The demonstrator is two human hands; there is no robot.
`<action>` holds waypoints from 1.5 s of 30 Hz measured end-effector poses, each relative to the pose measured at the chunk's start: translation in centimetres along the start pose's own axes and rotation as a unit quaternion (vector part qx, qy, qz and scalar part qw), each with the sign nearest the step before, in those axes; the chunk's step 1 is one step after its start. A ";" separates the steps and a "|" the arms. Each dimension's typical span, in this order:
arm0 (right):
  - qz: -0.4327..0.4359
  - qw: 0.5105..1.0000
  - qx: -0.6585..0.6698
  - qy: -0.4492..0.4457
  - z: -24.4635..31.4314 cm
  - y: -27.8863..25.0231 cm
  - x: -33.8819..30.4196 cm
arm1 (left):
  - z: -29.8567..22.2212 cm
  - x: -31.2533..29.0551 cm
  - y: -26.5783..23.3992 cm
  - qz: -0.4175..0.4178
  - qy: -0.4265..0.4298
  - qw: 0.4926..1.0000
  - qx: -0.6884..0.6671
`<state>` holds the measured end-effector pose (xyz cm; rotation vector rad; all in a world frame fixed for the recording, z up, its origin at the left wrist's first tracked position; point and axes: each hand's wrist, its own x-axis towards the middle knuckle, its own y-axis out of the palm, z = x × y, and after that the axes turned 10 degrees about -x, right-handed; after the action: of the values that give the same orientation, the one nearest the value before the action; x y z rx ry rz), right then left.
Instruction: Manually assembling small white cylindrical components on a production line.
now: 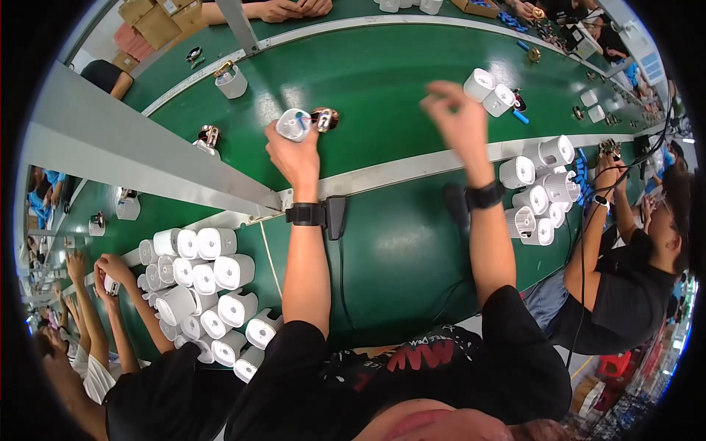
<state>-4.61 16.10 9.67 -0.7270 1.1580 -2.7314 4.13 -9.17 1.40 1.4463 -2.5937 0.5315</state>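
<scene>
My left hand [296, 158] is wrapped round a white plastic housing [293, 126] above the green belt, its open end facing up. Inside that housing shows a small blue piece. Against its right side is a copper-coloured part [324, 119] with a dark end; whether the two are joined I cannot tell. Off to the right, my right hand [460, 125] is slightly blurred, its fingers apart and nothing visible in them. Just beyond its fingers, two white housings [479, 84] stand on the belt beside a blue cylinder [521, 117] and a dark round part.
White housings are piled at the left [213, 275] and right [540, 187], near blue cylinders [581, 176]. A grey metal post [162, 158] slants across the left. A pale rail [390, 170] runs under my wrists. Co-workers sit on both sides; another person's hands [294, 9] rest across the belt.
</scene>
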 end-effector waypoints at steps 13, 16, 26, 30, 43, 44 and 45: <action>-0.143 0.905 -0.302 0.263 -9.7 -0.5 1.5 | -4.9 -3.0 1.7 -0.112 0.215 0.967 0.073; -0.187 0.918 -0.247 0.248 -8.0 -1.0 0.2 | -6.4 -5.0 3.1 -0.058 0.261 0.961 0.071; -0.031 0.952 -0.067 -0.296 1.0 4.4 -4.4 | -4.1 -4.3 5.1 0.308 -0.318 0.676 -0.589; -0.057 0.988 -0.035 -0.137 -0.2 4.1 -3.2 | -3.2 -2.8 3.5 0.194 -0.252 0.796 -0.515; -0.141 0.834 -0.374 0.380 -13.5 2.2 2.5 | -2.2 -4.2 4.7 0.228 -0.009 0.948 -0.223; -0.140 0.834 -0.375 0.379 -13.1 1.7 2.2 | -2.3 -4.3 4.7 0.227 -0.013 0.950 -0.215; -0.135 0.857 -0.331 0.371 -12.9 1.3 1.8 | -2.3 -4.4 4.7 0.227 -0.016 0.952 -0.206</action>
<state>-12.26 23.11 1.74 0.2460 2.3815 -2.8938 2.33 -2.60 1.15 0.7400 -2.8374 -0.0101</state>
